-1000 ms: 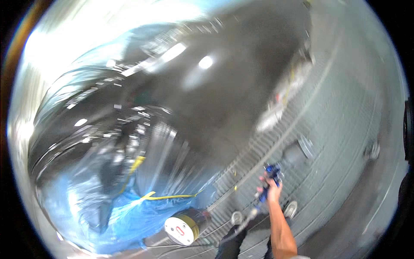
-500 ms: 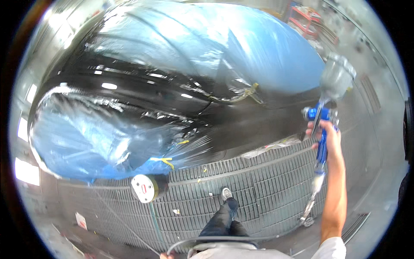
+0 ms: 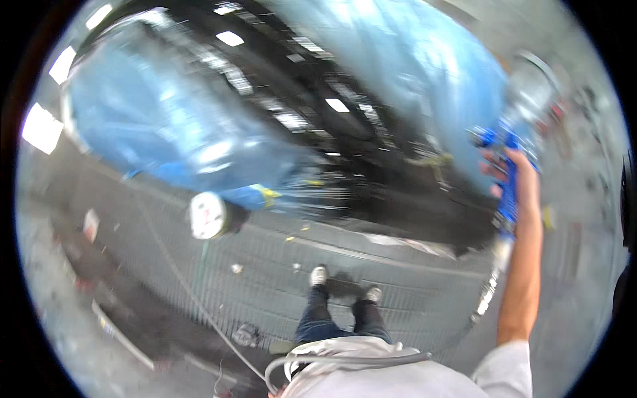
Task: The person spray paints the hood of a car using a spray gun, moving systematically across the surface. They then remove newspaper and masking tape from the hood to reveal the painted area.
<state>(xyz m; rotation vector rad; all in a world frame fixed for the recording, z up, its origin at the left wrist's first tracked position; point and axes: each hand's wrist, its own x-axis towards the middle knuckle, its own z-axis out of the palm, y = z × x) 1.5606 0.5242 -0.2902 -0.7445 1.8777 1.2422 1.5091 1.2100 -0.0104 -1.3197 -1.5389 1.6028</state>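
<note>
My right hand grips a blue spray gun with a translucent grey cup on top, held out at the right. A fitting and hose hang below it. The grey hose loops across my white shirt. A sliver of my left hand shows at the lower edge beside the hose; its fingers are mostly hidden. Ahead is a glossy black car body, partly draped in blue plastic sheeting with yellow tape. The view is smeared by motion.
A white-ended drum stands by the car's lower left. A grated floor lies under my feet, crossed by a thin hose. A pale strip lies at lower left; blurred red items are at upper right.
My right arm rose and swung right with the gun from a second ago, then shifted slightly up. The view turned, so the car and drum sit higher in the picture than half a second ago.
</note>
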